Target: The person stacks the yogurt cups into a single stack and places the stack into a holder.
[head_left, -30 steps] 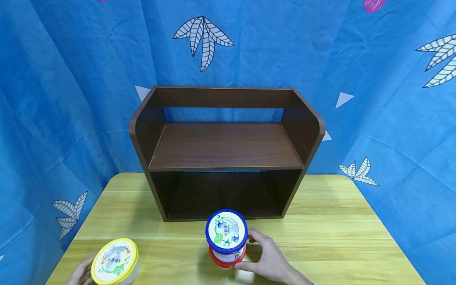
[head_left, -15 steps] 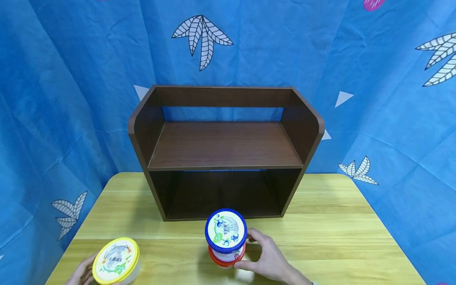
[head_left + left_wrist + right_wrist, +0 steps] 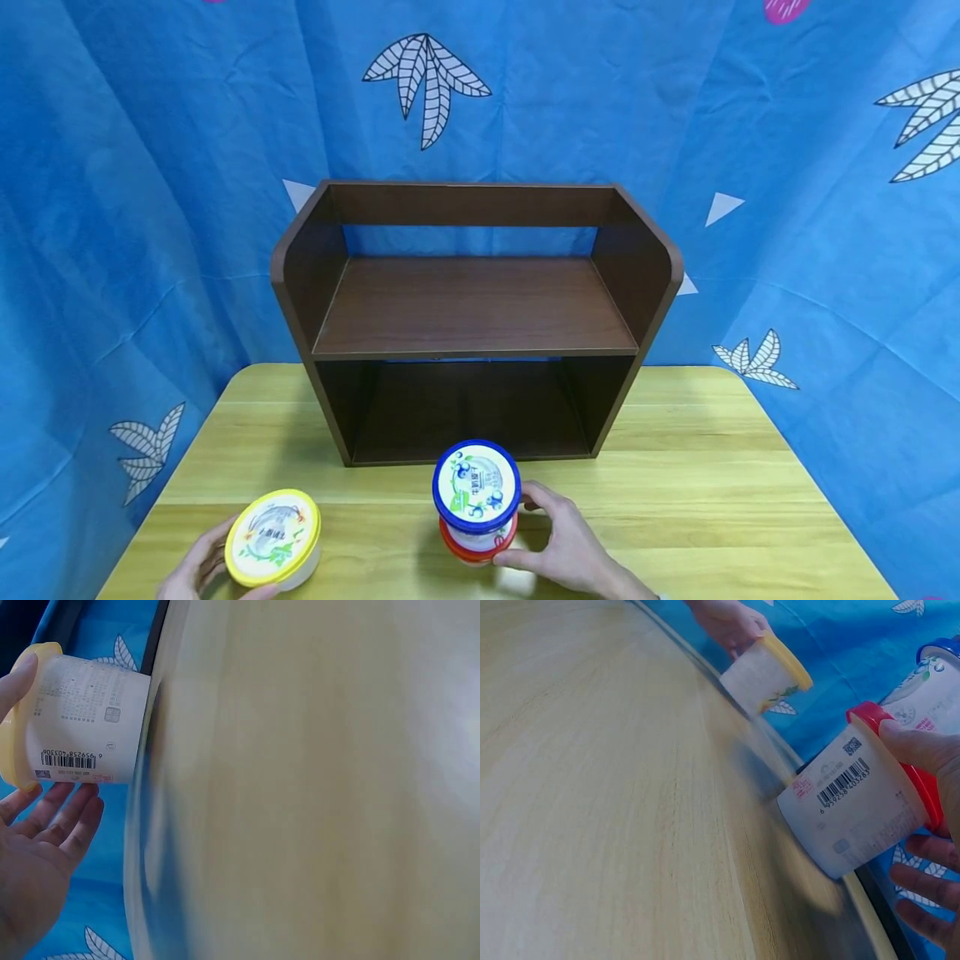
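Observation:
My left hand (image 3: 193, 568) grips a white paper tub with a yellow lid (image 3: 272, 537) near the table's front left. In the left wrist view the thumb lies on the lid's rim and the fingers reach round the opposite side; the tub's barcode (image 3: 69, 760) shows. A red-lidded tub (image 3: 855, 799) stands upright in front of the shelf. On top of it rests a similar tub with a blue lid (image 3: 476, 487), which mostly covers it in the head view. My right hand (image 3: 566, 546) holds the red-lidded tub at its lid, thumb on the near side.
A dark brown two-tier shelf (image 3: 480, 304) stands at the back of the wooden table (image 3: 720, 500), its lower compartment (image 3: 472, 408) facing me just behind the stacked tubs. Blue patterned cloth (image 3: 570, 100) hangs behind and on both sides.
My left hand has carried the yellow-lidded tub a little to the right and toward the shelf. My right hand and the stacked tubs have kept their place.

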{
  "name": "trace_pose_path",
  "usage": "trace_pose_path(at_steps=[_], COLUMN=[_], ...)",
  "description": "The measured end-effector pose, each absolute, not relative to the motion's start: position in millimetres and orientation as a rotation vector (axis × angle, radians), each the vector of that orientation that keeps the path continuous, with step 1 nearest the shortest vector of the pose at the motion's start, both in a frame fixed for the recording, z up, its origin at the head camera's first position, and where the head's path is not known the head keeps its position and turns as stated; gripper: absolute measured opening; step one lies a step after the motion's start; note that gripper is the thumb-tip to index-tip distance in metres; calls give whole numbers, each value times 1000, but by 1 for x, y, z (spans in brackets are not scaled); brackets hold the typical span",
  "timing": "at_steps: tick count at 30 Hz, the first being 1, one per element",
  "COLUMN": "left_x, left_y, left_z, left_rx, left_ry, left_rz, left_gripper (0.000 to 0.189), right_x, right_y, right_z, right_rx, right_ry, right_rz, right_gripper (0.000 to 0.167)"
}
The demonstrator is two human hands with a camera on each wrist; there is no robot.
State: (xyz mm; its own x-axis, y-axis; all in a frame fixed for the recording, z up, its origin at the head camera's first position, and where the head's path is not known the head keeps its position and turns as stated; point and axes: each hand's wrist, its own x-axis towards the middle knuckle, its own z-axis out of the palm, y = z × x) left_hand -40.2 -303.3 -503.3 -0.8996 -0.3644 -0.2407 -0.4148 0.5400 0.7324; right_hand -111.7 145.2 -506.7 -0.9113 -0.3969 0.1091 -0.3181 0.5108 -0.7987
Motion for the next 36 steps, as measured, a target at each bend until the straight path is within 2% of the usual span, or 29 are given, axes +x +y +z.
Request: trace_pose_path(at_steps=[29, 36], left_x=[-68, -74], left_y=[-246, -240], left_z=[-460, -449], left_rx=[-276, -23], left_ry=[2754, 2903], left_rz=[1380, 1469], left_gripper=[101, 94], right_x=[-112, -114], right_y=[146, 147], right_z=[-507, -509], right_rx=[-648, -680], right_ry=[2634, 2636], right_rz=[-1386, -1399], right_gripper=[68, 67])
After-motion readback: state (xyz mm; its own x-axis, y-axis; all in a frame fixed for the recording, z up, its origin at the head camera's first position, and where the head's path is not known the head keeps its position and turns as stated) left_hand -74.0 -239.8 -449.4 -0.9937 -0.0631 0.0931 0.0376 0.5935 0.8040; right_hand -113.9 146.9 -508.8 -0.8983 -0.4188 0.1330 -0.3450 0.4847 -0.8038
